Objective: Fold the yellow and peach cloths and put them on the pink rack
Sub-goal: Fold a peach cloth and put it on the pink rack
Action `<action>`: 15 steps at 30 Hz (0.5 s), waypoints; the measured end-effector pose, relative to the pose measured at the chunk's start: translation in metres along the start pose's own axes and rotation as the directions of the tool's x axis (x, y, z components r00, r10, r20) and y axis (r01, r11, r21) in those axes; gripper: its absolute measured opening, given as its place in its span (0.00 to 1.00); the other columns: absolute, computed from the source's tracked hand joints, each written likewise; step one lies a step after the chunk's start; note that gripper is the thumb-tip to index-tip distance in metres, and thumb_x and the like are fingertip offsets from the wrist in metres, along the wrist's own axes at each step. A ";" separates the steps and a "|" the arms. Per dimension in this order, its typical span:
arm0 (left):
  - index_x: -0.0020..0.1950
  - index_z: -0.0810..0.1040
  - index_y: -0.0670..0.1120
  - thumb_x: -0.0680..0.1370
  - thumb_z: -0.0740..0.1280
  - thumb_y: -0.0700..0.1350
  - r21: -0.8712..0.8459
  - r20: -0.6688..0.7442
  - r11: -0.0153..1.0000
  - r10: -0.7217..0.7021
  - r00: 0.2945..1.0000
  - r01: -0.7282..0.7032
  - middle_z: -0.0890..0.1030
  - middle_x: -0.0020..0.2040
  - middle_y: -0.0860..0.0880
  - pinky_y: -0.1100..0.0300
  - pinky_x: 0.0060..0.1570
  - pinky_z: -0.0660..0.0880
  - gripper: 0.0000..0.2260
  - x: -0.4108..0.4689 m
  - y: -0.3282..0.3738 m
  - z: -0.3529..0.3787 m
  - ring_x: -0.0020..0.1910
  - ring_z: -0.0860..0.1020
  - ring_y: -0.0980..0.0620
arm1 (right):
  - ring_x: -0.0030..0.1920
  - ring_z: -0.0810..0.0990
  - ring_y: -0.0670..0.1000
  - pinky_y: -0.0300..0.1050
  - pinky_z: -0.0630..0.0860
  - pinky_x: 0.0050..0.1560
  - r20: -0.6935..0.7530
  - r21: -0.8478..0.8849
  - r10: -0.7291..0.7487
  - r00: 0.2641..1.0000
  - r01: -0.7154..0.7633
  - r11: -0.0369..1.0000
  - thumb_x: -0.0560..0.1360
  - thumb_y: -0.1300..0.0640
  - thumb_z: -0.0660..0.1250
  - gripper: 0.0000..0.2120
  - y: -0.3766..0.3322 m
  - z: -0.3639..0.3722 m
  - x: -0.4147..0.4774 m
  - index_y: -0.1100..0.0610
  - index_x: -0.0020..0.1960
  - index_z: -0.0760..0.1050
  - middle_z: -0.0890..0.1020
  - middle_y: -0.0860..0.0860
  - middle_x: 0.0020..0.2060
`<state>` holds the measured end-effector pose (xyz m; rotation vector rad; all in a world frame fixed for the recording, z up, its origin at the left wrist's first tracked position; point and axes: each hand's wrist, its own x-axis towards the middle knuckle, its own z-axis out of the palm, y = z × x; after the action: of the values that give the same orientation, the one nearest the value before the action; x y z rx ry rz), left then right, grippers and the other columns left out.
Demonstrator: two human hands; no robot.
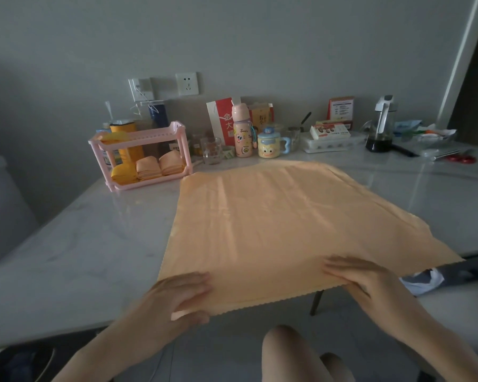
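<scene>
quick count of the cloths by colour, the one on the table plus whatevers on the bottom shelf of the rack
peach: 3, the spread peach cloth on the table plus two folded peach cloths on the bottom shelf of the pink rack
yellow: 1, the folded yellow cloth at the left end of that shelf
total: 4

Motion blurs our left hand [177, 296] and right hand [359, 277], and the bottom edge cuts off both forearms. We cannot make out the right thumb. The pink rack [145, 133] partly hides the yellow can [122, 127] behind it. The print on the box [330, 131] is too small to read.
</scene>
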<state>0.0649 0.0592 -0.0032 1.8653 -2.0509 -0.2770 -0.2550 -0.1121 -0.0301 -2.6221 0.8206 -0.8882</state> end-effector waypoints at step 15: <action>0.63 0.75 0.56 0.79 0.57 0.55 0.062 -0.171 0.997 -0.044 0.984 0.055 0.74 0.56 0.70 0.72 0.59 0.66 0.15 0.002 0.015 -0.003 0.60 0.72 0.66 | 0.70 0.62 0.41 0.26 0.51 0.63 0.195 0.003 -0.041 0.980 0.041 0.999 0.66 0.28 0.44 0.41 -0.092 0.030 0.032 0.50 0.70 0.67 0.67 0.39 0.68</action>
<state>0.0520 0.0590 0.0050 1.9103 -1.9237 -0.0596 -0.1759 -0.0549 -0.0014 -2.6821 0.7190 -0.6274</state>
